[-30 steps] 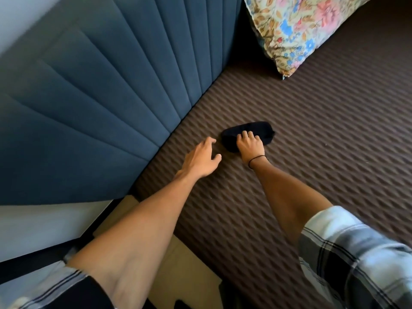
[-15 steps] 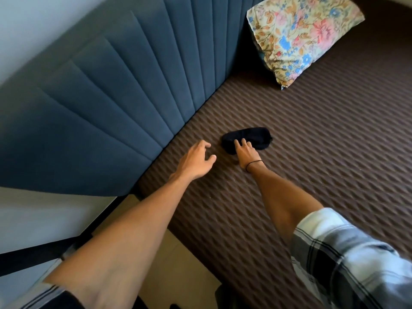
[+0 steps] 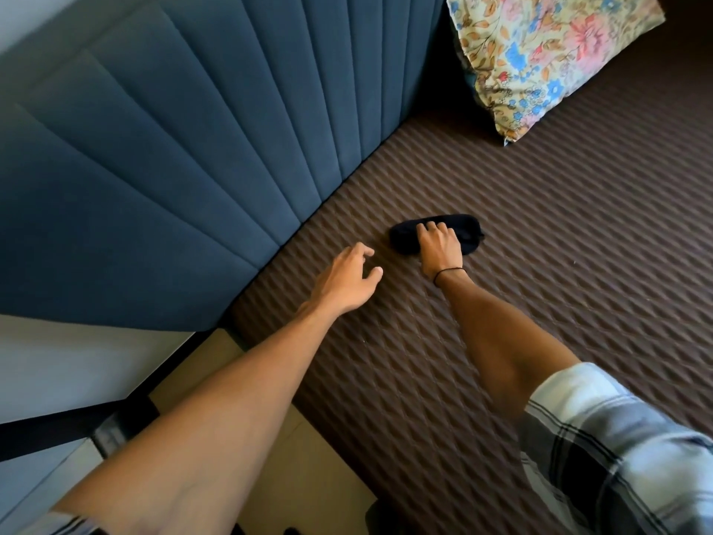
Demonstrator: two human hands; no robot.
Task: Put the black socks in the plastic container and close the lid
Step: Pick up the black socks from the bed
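The bed filled most of the frame, with the headboard at upper left and a pillow at upper right. The socks, a dark bundle, lay mid-frame on the bed. No container was in view. The right hand rested on the socks, its fingers curled over the far edge, apparently closing on them. The left hand hovered just beside, loosely open and empty. To grasp well, the fingers should probably gather the whole bundle before lifting, so neither sock slips loose.
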